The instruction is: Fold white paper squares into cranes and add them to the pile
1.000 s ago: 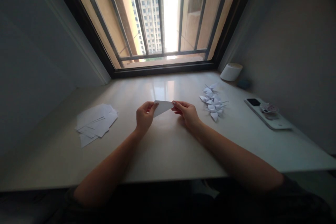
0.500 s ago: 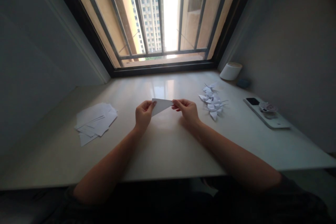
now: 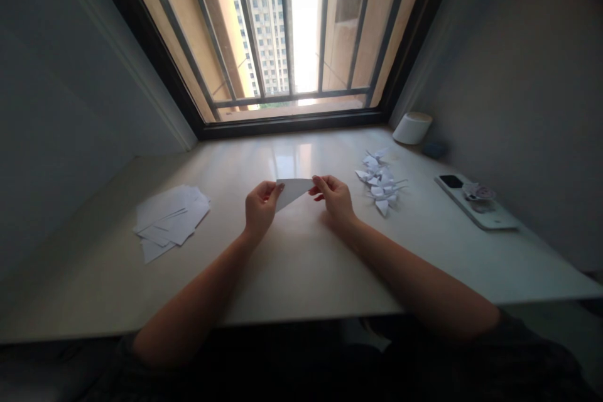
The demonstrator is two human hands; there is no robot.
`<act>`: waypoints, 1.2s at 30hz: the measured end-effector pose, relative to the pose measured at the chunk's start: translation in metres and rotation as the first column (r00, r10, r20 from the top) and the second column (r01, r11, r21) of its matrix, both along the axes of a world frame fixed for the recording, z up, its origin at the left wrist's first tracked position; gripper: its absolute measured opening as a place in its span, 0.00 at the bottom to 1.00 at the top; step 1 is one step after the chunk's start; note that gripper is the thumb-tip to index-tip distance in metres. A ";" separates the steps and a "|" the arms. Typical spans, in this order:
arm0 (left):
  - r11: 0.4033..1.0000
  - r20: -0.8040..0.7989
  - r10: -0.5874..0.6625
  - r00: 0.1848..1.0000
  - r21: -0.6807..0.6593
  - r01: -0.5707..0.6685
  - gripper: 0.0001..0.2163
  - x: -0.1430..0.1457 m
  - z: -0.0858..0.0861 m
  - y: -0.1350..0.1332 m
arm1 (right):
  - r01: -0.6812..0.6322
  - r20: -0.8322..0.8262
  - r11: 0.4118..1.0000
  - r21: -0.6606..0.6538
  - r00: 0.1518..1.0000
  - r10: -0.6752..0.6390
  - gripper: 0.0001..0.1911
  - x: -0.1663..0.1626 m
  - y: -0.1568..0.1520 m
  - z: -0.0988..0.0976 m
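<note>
A folded sheet of white paper (image 3: 293, 190), roughly triangular, is held up between my two hands over the white table (image 3: 301, 264). My left hand (image 3: 260, 207) pinches its wide left side between thumb and fingers. The narrow right corner is gripped by the thumb and fingertips of my right hand (image 3: 335, 196). To the right of my right hand lies a pile of folded paper pieces (image 3: 382, 182) with pointed tips, resembling paper cranes. A loose stack of white paper sheets (image 3: 172, 217) rests on the table to the left.
At the right a phone (image 3: 475, 201) lies flat with a round, crinkled-looking item (image 3: 479, 192) on it. Near the back right corner stand a white cylindrical object (image 3: 412, 128) and a small dark blue object (image 3: 434, 149). A barred window (image 3: 292, 122) rises behind the table.
My left hand has shifted slightly right, and my right hand slightly left and up. The folded paper's upper edge now looks more level and a little curved.
</note>
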State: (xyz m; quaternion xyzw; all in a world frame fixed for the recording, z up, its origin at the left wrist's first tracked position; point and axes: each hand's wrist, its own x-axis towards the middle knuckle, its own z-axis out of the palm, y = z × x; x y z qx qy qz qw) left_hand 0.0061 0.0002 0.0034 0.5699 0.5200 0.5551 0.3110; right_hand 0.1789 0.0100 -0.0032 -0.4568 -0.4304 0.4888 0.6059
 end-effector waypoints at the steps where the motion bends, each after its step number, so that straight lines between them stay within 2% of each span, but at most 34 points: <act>1: 1.000 -0.032 0.009 0.999 0.017 -0.009 0.13 0.001 0.001 -0.001 | -0.015 -0.032 1.000 -0.003 0.999 0.015 0.21 -0.001 -0.001 0.000; 5: 0.996 -0.086 0.048 0.995 0.080 -0.041 0.12 0.005 0.005 -0.007 | -0.149 -0.145 0.988 -0.030 0.979 0.143 0.21 -0.009 -0.008 0.003; 8: 0.994 -0.107 0.043 0.993 0.104 -0.032 0.12 0.007 0.007 -0.011 | -0.234 -0.120 0.971 -0.045 0.966 0.228 0.19 -0.014 -0.015 0.005; 17: 0.994 -0.117 -0.025 0.993 0.100 0.037 0.13 0.011 0.011 -0.017 | -0.213 -0.074 0.976 -0.047 0.975 0.209 0.17 -0.015 -0.021 0.007; 23: 0.995 -0.076 -0.057 0.995 0.077 0.063 0.14 0.010 0.012 -0.018 | -0.223 -0.003 0.975 -0.004 0.975 0.223 0.15 -0.016 -0.022 0.007; 28: 0.997 0.016 -0.078 0.997 0.011 0.078 0.16 0.011 0.011 -0.016 | -0.170 0.039 0.985 -0.012 0.985 0.170 0.16 -0.015 -0.023 0.009; 33: 0.973 0.199 -0.210 0.957 -0.057 0.226 0.17 0.012 0.012 -0.013 | -0.166 -0.017 0.986 -0.022 0.986 0.166 0.14 -0.014 -0.024 0.012; 36: 0.953 0.235 -0.249 0.939 -0.110 0.281 0.17 0.013 0.014 -0.012 | -0.176 -0.087 0.984 0.000 0.981 0.175 0.13 -0.016 -0.024 0.010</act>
